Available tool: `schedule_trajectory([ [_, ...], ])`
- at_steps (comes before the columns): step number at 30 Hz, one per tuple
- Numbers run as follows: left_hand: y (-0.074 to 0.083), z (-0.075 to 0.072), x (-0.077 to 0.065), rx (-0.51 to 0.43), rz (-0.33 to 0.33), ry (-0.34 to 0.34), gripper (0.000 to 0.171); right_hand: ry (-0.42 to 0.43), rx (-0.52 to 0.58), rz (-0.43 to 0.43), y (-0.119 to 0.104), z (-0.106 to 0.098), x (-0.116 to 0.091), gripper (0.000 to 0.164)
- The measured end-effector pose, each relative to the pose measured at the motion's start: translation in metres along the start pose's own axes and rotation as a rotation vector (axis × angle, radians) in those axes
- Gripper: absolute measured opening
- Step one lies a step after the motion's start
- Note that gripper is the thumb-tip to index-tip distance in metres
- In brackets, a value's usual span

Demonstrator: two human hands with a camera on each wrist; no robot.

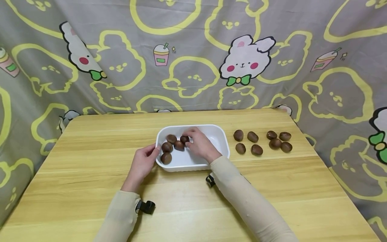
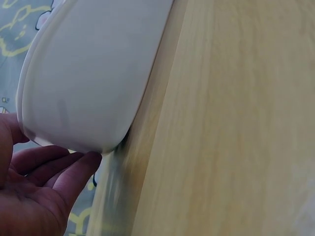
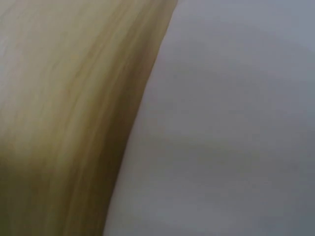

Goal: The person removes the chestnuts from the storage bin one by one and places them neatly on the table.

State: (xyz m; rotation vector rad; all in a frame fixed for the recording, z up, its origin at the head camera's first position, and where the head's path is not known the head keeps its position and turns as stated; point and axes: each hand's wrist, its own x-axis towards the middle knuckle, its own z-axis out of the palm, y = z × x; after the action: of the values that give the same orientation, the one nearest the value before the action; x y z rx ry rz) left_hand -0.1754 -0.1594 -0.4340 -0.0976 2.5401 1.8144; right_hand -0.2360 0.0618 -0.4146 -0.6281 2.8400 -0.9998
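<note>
A white rectangular dish point(image 1: 222, 141) with rounded corners stands on the table, several brown chestnuts point(image 1: 166, 158) inside toward its left end. My left hand point(image 1: 143, 163) holds that end, thumb at the rim; in the left wrist view its fingers point(image 2: 78, 178) rest against the outer wall. Reaching in over the near side, my right hand point(image 1: 199, 144) pinches a dark chestnut point(image 1: 184, 138) between thumb and fingers, right beside another chestnut point(image 1: 179, 145). In the right wrist view the dish's pale side point(image 3: 221, 123) fills much of the frame, and the right hand is outside it.
Right of the dish, several loose chestnuts point(image 1: 256, 150) lie spaced apart on the wooden table point(image 1: 181, 208). Farther right sits a tighter cluster of chestnuts point(image 1: 275, 144). A grey patterned curtain point(image 1: 187, 40) hangs behind the table's back edge.
</note>
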Motion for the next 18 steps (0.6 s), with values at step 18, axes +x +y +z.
schedule_trajectory([
  [18, -0.0005, 0.0013, 0.0007, -0.002, -0.005, 0.016, 0.037, -0.045, 0.083, 0.069, -0.0002, -0.0037, -0.0002, 0.025],
])
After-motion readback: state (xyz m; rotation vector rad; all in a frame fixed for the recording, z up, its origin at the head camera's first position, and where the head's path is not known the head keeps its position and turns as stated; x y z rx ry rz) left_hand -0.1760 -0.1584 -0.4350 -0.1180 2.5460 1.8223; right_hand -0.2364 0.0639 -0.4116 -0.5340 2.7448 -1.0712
